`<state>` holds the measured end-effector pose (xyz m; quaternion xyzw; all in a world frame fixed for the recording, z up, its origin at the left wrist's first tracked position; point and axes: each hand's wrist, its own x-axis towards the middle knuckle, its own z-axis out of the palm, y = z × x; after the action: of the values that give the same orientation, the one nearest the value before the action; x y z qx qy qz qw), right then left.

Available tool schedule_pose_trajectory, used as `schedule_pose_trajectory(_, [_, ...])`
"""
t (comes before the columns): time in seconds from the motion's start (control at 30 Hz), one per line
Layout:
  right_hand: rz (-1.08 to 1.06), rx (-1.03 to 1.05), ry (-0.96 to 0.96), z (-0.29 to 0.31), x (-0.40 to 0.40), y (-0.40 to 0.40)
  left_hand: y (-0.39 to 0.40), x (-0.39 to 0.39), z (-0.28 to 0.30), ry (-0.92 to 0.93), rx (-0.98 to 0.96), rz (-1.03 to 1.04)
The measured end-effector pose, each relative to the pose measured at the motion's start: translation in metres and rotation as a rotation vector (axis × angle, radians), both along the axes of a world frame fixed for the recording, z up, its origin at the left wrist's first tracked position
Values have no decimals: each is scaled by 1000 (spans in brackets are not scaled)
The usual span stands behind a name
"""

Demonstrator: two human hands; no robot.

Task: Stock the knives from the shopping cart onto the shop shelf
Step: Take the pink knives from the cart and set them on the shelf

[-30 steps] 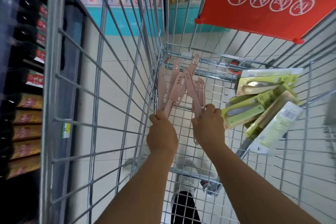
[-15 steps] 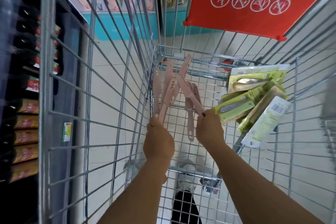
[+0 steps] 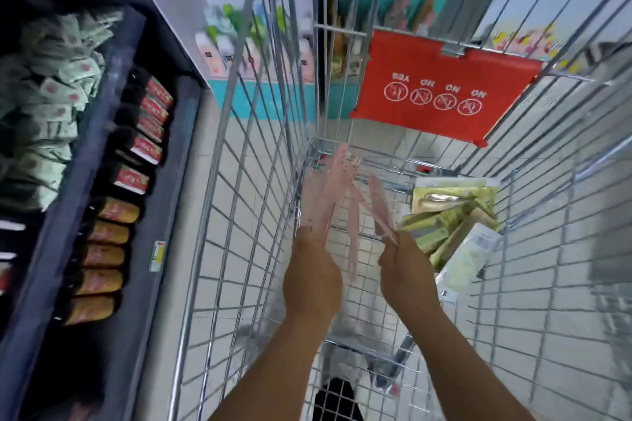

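Observation:
Both my hands are inside the wire shopping cart (image 3: 239, 215). My left hand (image 3: 313, 278) grips a fan of several pink plastic knives (image 3: 325, 198) by their handles, blades pointing away from me. My right hand (image 3: 407, 275) pinches a further pink knife (image 3: 378, 208) by its handle, and another pink knife (image 3: 354, 239) hangs between the hands, blurred. Green-carded packaged knives (image 3: 448, 212) lie in a pile on the cart floor at the right. The dark shop shelf (image 3: 136, 249) runs along the left.
A red warning flap (image 3: 444, 96) hangs on the cart's far end. The shelf on the left holds rows of red- and orange-labelled dark packs (image 3: 136, 178) and pale sachets (image 3: 51, 96). More stocked shelves stand across the tiled aisle. A shoe shows below the cart.
Both hands have lifted the pink knives higher in the cart. The view has tilted up and left, showing more of the left shelf. The green packs have stayed put.

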<state>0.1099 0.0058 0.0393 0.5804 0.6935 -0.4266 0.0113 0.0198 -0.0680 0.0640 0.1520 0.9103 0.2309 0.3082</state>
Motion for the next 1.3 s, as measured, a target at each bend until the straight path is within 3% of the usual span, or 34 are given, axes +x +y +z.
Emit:
schedule_pose_trajectory(0.33, [95, 220, 178, 155, -23, -26, -37, -23, 148, 108, 426, 92])
schedule_pose_trajectory(0.57, [221, 394, 428, 265, -88, -112, -135, -86, 248, 407, 615, 131])
schedule_pose_trajectory(0.9, [482, 432, 712, 378, -195, -311, -361, -162, 368, 762, 638, 298])
schedule_pose_trajectory(1.2, [830, 434, 710, 440, -279, -439, -520, -214, 421, 978, 386, 543])
schedule_pose_trajectory(1.3, [921, 455, 676, 454, -311, -470, -553, -228, 433, 917, 261, 652])
